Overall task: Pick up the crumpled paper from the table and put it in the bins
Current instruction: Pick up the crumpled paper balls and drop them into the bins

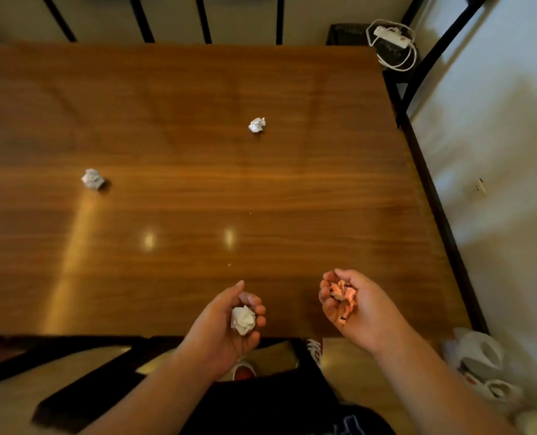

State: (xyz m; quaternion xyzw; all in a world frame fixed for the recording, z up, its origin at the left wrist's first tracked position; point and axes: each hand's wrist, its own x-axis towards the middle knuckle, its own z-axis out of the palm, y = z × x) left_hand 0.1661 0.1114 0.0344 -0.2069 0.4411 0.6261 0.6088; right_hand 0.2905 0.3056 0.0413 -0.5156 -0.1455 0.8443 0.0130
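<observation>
Table (182, 199); left hand (220, 321): white wad (243, 320); right hand (358, 312): pink wad (342, 296), seemingly longish.

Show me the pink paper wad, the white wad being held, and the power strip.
pink paper wad (342, 296): head view, its crumpled centre.
held white wad (243, 320): head view, its middle.
power strip (391, 37): head view, its white body.

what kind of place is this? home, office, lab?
Likely a home dining area: a large wooden table, a white power strip with its cord coiled on a side stand, and plastic bags on the floor beside the table.
</observation>
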